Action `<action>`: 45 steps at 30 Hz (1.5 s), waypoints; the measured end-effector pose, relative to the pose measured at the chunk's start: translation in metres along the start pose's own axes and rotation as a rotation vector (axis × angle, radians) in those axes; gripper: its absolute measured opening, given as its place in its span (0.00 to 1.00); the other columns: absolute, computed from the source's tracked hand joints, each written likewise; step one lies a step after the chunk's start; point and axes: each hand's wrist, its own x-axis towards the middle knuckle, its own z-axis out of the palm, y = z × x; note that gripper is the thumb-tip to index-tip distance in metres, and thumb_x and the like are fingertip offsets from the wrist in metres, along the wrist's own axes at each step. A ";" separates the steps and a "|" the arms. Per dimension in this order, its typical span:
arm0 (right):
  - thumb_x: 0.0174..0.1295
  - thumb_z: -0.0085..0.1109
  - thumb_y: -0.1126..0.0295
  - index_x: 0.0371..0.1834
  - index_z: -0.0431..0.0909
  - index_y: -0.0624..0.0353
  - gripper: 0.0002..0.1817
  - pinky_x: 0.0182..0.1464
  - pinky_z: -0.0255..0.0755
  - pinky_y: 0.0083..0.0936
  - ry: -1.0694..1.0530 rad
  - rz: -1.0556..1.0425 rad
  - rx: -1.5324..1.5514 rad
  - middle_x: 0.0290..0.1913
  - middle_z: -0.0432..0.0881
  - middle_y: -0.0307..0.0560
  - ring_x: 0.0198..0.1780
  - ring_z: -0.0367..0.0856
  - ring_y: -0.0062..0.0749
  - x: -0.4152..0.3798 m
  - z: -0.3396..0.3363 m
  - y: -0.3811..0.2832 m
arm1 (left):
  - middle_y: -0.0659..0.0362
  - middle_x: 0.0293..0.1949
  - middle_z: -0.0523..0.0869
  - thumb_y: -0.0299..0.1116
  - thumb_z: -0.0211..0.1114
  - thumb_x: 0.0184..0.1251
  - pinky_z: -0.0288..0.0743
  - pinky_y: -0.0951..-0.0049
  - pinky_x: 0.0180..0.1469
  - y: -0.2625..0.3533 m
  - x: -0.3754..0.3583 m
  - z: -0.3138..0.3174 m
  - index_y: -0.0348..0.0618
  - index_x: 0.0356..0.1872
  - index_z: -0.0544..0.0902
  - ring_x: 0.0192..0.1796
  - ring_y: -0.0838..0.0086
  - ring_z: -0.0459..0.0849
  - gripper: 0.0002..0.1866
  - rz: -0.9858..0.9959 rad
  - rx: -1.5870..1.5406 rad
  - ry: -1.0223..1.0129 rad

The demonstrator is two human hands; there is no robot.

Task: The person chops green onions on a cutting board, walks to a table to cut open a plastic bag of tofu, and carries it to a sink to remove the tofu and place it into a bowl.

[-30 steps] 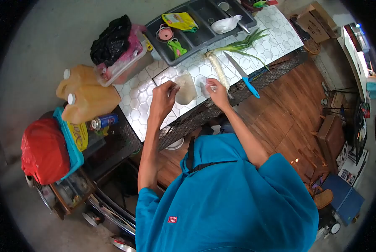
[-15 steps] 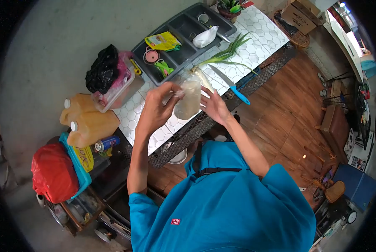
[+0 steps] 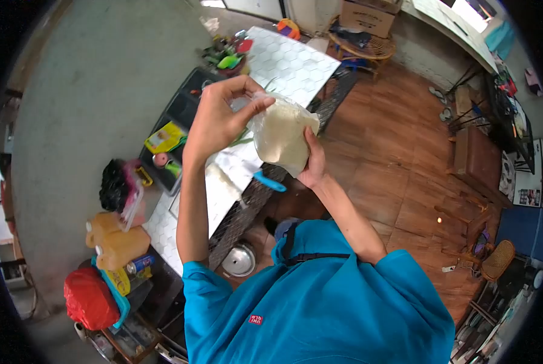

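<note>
While one clear bag (image 3: 280,138), pale contents, is held aloft near the white-tiled table (image 3: 289,60), left hand (image 3: 223,115) pinches its top; right hand (image 3: 314,162) clasps its side, thumb in front, remaining fingers hidden. Beyond: blue-handled knife (image 3: 269,181), dark tray (image 3: 185,104).

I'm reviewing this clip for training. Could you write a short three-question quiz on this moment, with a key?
1. True or false: the left hand and the right hand both touch the plastic bag.
2. What colour is the knife handle? A) red B) blue C) green
3. Fill in the missing word: the yellow packet lies in a dark, compartmented ____.

Key: 1. True. 2. B. 3. Tray.
</note>
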 end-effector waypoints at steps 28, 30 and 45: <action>0.62 0.67 0.59 0.65 0.65 0.64 0.33 0.58 0.77 0.33 -0.083 0.460 -0.306 0.58 0.76 0.48 0.56 0.79 0.33 0.252 -0.130 -0.361 | 0.51 0.76 0.56 0.71 0.76 0.30 0.53 0.56 0.74 -0.077 0.280 0.244 0.47 0.77 0.37 0.76 0.60 0.56 0.77 -0.060 -0.930 0.775; 0.62 0.66 0.60 0.64 0.66 0.64 0.31 0.57 0.77 0.32 -0.080 0.590 -0.363 0.57 0.77 0.48 0.56 0.79 0.33 0.270 -0.155 -0.346 | 0.50 0.74 0.59 0.67 0.79 0.30 0.58 0.55 0.72 -0.069 0.267 0.243 0.48 0.78 0.37 0.73 0.59 0.61 0.77 -0.176 -0.878 0.882; 0.60 0.68 0.53 0.57 0.74 0.67 0.31 0.51 0.77 0.27 -0.256 1.094 -0.930 0.50 0.82 0.49 0.49 0.83 0.30 0.315 -0.242 -0.158 | 0.43 0.27 0.80 0.43 0.58 0.71 0.67 0.54 0.39 -0.242 0.131 0.306 0.33 0.30 0.79 0.32 0.48 0.77 0.19 -1.131 0.174 1.264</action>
